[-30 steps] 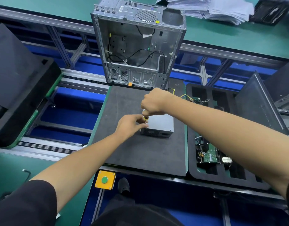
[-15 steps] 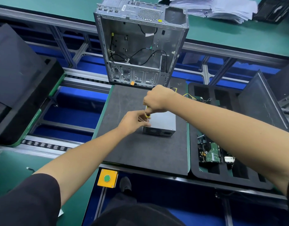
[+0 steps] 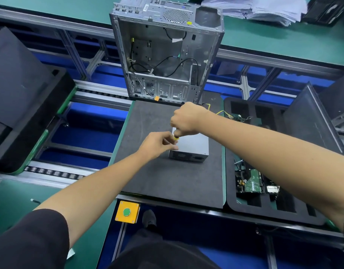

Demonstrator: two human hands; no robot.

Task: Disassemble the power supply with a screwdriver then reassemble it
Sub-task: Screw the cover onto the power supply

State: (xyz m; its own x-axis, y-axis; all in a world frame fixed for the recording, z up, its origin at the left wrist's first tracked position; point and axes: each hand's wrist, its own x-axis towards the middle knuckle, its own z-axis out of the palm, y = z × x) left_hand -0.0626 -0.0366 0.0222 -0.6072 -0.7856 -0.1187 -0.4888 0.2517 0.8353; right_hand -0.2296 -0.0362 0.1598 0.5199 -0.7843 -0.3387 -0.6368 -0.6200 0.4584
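No legible text or labels.

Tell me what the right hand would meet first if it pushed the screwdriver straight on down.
Most likely the top of the power supply, at its near left corner. The right hand holds the screwdriver pointing down there; the tip is hidden behind the left hand.

Dark grey foam-topped counter [image 3: 167,181] carrying a small grey metal power supply box [image 3: 192,147] near its middle and an open silver metal computer case [image 3: 165,55] upright at its far edge, with a black foam compartment tray [image 3: 264,212] alongside.
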